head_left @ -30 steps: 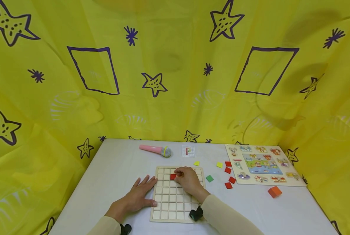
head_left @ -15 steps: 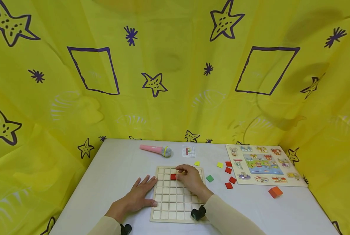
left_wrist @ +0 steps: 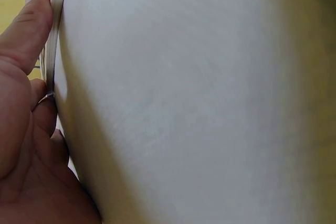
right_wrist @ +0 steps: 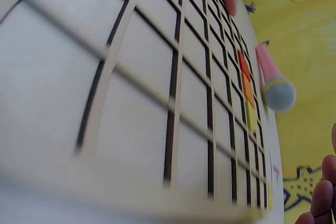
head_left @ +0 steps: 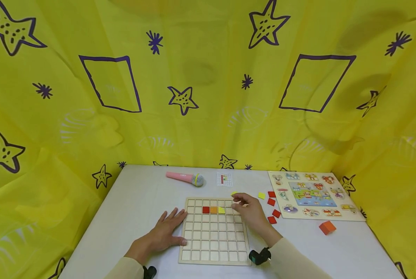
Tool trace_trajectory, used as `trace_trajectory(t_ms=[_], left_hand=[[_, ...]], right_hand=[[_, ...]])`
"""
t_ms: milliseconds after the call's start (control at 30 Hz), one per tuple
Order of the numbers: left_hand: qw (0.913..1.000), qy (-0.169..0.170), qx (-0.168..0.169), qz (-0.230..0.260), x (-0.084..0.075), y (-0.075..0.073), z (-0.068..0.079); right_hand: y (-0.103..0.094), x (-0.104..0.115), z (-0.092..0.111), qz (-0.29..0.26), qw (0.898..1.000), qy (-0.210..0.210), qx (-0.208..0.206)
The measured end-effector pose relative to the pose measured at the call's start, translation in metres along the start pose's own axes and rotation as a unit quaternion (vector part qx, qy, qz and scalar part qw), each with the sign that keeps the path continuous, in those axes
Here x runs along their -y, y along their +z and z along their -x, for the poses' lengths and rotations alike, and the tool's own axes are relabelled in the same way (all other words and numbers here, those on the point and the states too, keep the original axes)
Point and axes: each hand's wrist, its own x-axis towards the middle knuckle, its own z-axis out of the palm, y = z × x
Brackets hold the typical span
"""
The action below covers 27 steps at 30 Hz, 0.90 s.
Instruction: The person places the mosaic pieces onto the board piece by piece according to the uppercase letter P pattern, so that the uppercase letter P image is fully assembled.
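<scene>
Two hands in play: the right hand hangs over the far right corner of the gridded board, thumb and forefinger parted, nothing visible between them, the palm hiding whatever lies beneath; over at the board's left edge, the left hand spreads its fingers, thumb tip against the rim. And there's the row, second from the board's far edge: red tile, orange tile, yellow tile, side by side. Best play, I'd say: steady that rim lightly, pinch each piece by opposite edges and lower it level, or it may catch a ridge and nudge its neighbour. Just off the board's far edge, a loose yellow piece peeks past the fingers; four red squares lie farther right, and a printed card sits near the surface's far edge.
</scene>
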Motion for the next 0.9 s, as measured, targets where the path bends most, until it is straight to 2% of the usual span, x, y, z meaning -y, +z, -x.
trace_trajectory(t_ms=[200,433,633,767,900], left_hand=[[1.0000,0.000,0.002,-0.001,-0.001,0.000,0.000],[1.0000,-0.003,0.002,0.000,-0.003,-0.001,0.001],[1.0000,-0.003,0.000,0.001,-0.004,-0.001,0.003],[1.0000,0.000,-0.001,0.004,-0.004,-0.002,0.002],[1.0000,0.004,0.000,0.002,-0.004,-0.002,0.002]], right_hand=[[-0.049,-0.022,0.013,0.041,0.998,0.030,-0.032],[-0.095,-0.044,0.037,0.043,0.995,0.086,-0.037],[-0.108,-0.054,0.049,0.069,0.991,0.109,-0.023],[-0.108,-0.055,0.050,0.097,0.989,0.114,-0.005],[-0.104,-0.054,0.051,0.095,0.988,0.118,0.010]])
